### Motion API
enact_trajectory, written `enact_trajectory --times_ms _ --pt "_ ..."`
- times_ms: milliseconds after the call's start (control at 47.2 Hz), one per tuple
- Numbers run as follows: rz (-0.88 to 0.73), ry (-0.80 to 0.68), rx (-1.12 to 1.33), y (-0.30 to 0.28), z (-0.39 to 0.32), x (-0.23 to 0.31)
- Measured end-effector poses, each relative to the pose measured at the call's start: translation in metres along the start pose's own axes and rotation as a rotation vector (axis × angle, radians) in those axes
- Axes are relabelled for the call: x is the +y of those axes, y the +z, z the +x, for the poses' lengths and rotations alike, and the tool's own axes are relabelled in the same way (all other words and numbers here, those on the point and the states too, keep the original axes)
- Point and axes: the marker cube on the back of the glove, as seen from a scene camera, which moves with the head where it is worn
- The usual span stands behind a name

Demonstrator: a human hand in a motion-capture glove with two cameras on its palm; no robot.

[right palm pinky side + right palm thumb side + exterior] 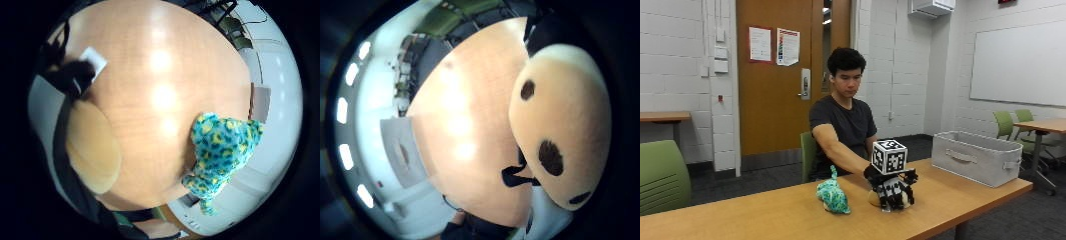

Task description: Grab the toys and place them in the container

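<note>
Light wooden table (773,217) carrying a teal spotted plush toy (833,195), beside it a tan dark-spotted plush toy (874,199) (mostly hidden), and a grey fabric container (976,157) near the far end.

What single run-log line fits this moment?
hand: gloved right hand grips tan spotted toy on table | waiting: teal spotted toy | container: grey, far end

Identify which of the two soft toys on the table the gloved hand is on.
The tan toy with dark spots: the gloved right hand curls over it. The teal and yellow spotted toy stands apart, untouched.
</note>
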Motion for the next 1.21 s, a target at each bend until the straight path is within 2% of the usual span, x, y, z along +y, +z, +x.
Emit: enact_trajectory --times_ms 318,509,615,721,976,1209 --pt "0.063 0.036 0.089 -0.026 -0.012 0.013" --pt "0.094 0.13 0.1 -0.11 -0.039 0.024" --pt "0.13 0.132 0.068 -0.154 -0.062 0.031" --pt "0.19 0.086 0.051 -0.202 -0.1 0.041" --pt "0.264 -0.029 0.046 -0.271 -0.208 0.063" --pt "0.321 -0.17 0.052 -0.297 -0.348 0.109"
